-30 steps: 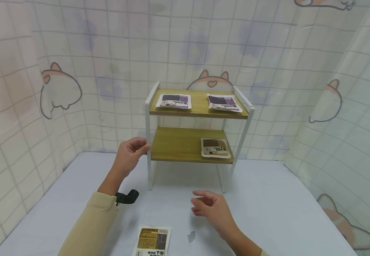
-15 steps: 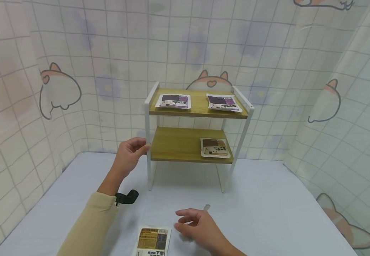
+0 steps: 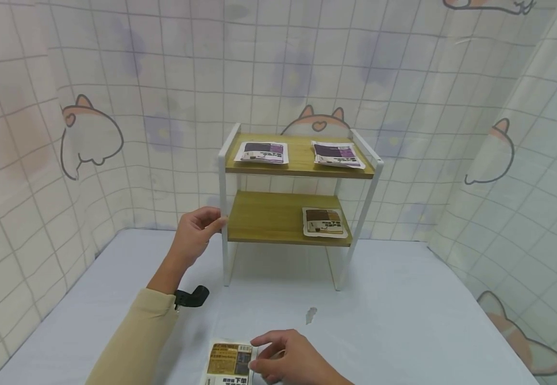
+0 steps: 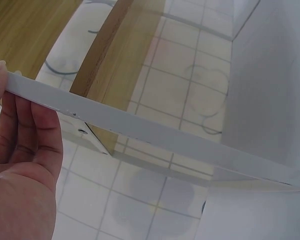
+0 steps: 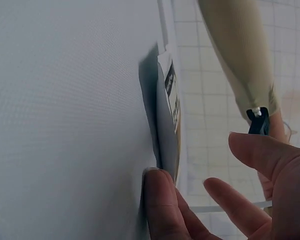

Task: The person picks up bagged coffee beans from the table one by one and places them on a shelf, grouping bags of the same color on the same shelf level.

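Observation:
My left hand [image 3: 194,235] holds the white side post [image 4: 140,127] of a two-tier rack, thumb on one face and fingers curled behind it. Beside the near packet [image 3: 230,363], a brown and white flat pouch lying on the white table, is my right hand [image 3: 288,357]. In the right wrist view, the fingertips [image 5: 160,187] are right at the edge of this packet [image 5: 169,105], while the thumb [image 5: 255,150] stands well apart from them. The packet's lower end is cut off by the head view's bottom edge.
Two purple and white packets, left [image 3: 261,152] and right [image 3: 337,155], lie on the upper shelf [image 3: 300,152]. Another brown packet [image 3: 324,223] sits at the right of the lower shelf [image 3: 264,216]. A small grey mark [image 3: 311,315] shows on the table [image 3: 403,321].
My right hand has moved left and toward me, from in front of the rack to the near packet's right edge. The left hand has stayed on the post.

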Motion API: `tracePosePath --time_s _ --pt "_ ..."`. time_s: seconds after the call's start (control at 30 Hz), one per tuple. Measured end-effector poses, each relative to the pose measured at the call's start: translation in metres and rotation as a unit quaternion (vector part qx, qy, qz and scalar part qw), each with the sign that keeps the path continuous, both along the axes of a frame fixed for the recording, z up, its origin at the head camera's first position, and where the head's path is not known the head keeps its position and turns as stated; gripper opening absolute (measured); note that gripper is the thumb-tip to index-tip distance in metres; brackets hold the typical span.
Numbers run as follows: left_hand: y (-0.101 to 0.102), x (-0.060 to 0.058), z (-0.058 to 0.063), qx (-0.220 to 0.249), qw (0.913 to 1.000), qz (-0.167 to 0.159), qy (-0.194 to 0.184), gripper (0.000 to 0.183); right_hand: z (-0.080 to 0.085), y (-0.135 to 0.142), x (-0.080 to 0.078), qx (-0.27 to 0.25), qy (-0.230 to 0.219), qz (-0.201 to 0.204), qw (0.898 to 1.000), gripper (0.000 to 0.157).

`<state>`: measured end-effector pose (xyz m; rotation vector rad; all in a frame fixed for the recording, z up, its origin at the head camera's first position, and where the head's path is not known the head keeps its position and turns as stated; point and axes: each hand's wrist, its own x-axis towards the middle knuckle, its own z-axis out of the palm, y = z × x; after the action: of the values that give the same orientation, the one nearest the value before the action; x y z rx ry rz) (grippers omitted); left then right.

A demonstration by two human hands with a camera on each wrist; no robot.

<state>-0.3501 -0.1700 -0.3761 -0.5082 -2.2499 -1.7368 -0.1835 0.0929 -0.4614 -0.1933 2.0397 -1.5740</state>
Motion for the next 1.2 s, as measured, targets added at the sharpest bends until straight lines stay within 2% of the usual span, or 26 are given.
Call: tracePosePath --time_s 0.33,0.73,0.87,1.0,1.2 --pt "0.0 -0.001 0.0 -0.001 1.0 0.001 0.0 0.039 0.0 -0.009 0.005 0.012 0.005 0.026 1.0 0.027" --pt "0.0 0.0 0.0 0.01 0.9999 -0.004 0.007 0.035 0.004 -0.02 0.005 0.063 0.001 0.019 0.998 0.03" --pt "0.001 -0.001 0.0 0.019 0.9996 -0.011 0.017 0.03 0.008 -0.02 0.007 0.062 0.002 0.025 0.998 0.028" --pt "0.001 0.001 0.002 0.019 0.9996 -0.012 0.015 0.033 0.01 -0.022 0.008 0.06 -0.002 0.025 0.998 0.028" --pt "0.0 0.002 0.001 0.018 0.9995 -0.017 0.017 0.036 0.005 -0.023 0.007 0.06 0.01 0.033 0.998 0.026"
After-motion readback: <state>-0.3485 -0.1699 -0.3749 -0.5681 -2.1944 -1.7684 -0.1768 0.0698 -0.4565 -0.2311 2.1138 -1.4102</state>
